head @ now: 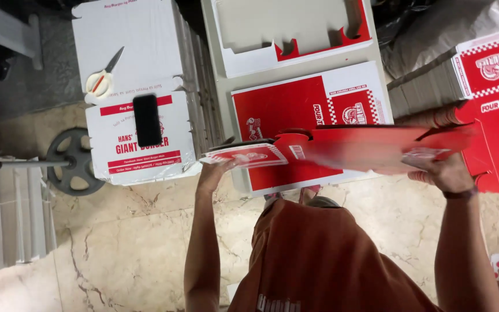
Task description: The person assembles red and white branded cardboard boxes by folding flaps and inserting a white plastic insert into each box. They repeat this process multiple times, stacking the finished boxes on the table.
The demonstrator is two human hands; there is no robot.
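Red cardboard box blank (371, 147), flat and unfolded, is up in the air between us and the low table (218, 86). We've got our left hand (218, 170) gripping its white-and-red flap end, right hand (446, 172) closed on the far end. Under it, another red-and-white blank (278, 107) lies on the table's near edge. Off to the left, a stack of white burger boxes (140, 86) carries a black phone (146, 119) and scissors (104, 78).

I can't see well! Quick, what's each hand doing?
Left hand: holding one end of the red box.
Right hand: holding its other end.
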